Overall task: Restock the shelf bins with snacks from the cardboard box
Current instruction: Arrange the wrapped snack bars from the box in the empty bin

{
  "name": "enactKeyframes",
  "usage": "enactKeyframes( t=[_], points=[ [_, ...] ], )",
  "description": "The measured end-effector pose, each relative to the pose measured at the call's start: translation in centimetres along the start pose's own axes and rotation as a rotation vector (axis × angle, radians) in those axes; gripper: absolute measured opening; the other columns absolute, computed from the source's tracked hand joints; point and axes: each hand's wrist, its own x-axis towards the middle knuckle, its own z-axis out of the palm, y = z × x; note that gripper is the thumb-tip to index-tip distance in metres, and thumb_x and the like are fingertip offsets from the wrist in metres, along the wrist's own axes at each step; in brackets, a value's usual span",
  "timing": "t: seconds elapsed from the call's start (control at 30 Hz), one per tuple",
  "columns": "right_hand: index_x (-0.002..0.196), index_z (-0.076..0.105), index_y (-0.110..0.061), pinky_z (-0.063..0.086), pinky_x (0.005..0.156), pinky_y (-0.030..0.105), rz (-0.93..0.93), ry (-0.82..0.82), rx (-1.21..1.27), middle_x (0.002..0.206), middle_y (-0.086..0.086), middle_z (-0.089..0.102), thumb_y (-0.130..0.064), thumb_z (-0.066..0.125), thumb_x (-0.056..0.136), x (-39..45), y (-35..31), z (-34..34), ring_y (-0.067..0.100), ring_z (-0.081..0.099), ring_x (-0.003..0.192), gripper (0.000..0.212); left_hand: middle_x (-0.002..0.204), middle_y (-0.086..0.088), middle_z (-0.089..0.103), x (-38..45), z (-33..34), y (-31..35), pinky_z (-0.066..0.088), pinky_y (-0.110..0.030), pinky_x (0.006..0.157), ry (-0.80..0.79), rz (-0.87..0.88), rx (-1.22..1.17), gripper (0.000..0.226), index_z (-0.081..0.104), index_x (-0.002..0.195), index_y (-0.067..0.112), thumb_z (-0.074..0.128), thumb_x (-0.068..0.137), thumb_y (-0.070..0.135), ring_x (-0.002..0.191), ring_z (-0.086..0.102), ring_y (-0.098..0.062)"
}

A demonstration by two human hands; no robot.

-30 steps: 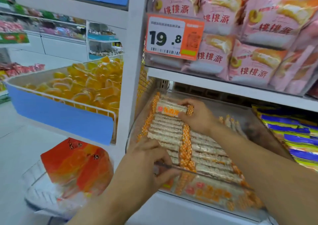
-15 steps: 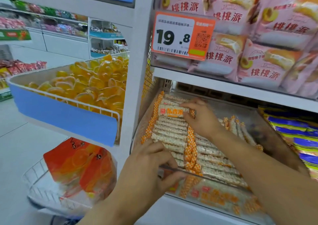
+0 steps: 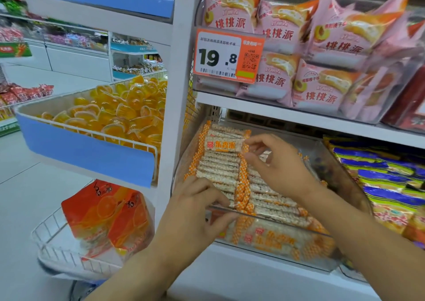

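A clear plastic shelf bin (image 3: 289, 223) on the lower shelf holds rows of orange-checked rice cracker packets (image 3: 218, 170) packed on edge. One labelled packet (image 3: 222, 145) stands face-out at the back of the left row. My right hand (image 3: 279, 168) reaches into the bin, and its thumb and forefinger pinch that packet's right end. My left hand (image 3: 195, 208) grips the bin's front rim, thumb inside and fingers curled over the outside. The cardboard box is out of view.
Pink cake packets (image 3: 322, 89) fill the shelf above, behind an orange price tag (image 3: 227, 57). Blue and yellow packs (image 3: 386, 181) lie to the right. To the left a blue-fronted basket (image 3: 87, 153) holds orange jelly cups, above a wire basket (image 3: 53, 238) with orange bags.
My right hand has lifted off the packets, and only its fingertips stay on the back packet's right end. My left hand stays on the bin's rim.
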Motion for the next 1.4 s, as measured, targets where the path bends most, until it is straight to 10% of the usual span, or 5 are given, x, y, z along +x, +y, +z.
enactKeyframes(
  t=[0.4,0.6,0.83,1.17,1.4],
  points=[
    [0.088,0.073,-0.028,0.055,0.067,0.034,0.285,-0.088,0.379,0.076,-0.007,0.069,-0.021,0.073,0.090,-22.5,-3.6,-4.6,0.015,0.065,0.069,0.008,0.061,0.018,0.054,-6.1,5.6,7.7,0.036,-0.010,0.056,-0.519,-0.047,-0.145,0.017,0.066,0.079,0.029,0.073,0.089,0.040,0.065,0.055,0.004],
    [0.091,0.072,-0.032,0.049,0.065,0.020,0.532,-0.161,0.327,0.081,-0.011,0.070,-0.028,0.070,0.093,-33.5,1.7,-2.3,0.008,0.064,0.073,0.005,0.071,0.020,0.057,-12.6,12.6,8.9,0.032,-0.008,0.058,-0.797,-0.089,-0.074,0.012,0.065,0.082,0.033,0.072,0.090,0.039,0.066,0.054,0.006],
    [0.097,0.070,-0.037,0.048,0.077,0.014,0.821,-0.426,0.291,0.091,-0.017,0.070,-0.031,0.066,0.096,-44.4,7.9,2.0,-0.005,0.062,0.088,0.007,0.102,0.019,0.062,-23.6,19.8,7.2,0.053,-0.025,0.088,-1.063,-0.348,-0.042,0.015,0.061,0.097,0.039,0.072,0.089,0.035,0.095,0.059,0.001],
    [0.147,0.040,-0.036,0.028,0.116,0.029,0.974,-0.859,0.221,0.161,0.007,0.029,-0.025,0.060,0.097,-53.5,13.4,9.2,0.023,0.019,0.153,0.055,0.130,0.010,0.050,-33.8,23.9,4.6,0.040,-0.026,0.103,-1.246,-0.497,0.154,0.054,0.054,0.123,0.038,0.077,0.075,0.046,0.126,0.046,-0.015],
    [0.150,0.031,-0.032,0.034,0.117,0.040,1.069,-0.868,0.118,0.160,0.009,0.023,-0.015,0.067,0.091,-54.7,13.0,12.8,0.035,0.023,0.148,0.071,0.150,0.000,0.043,-35.5,24.3,3.1,0.029,-0.036,0.116,-1.360,-0.469,0.302,0.058,0.049,0.139,0.031,0.073,0.087,0.042,0.141,0.035,-0.024]
  ],
)
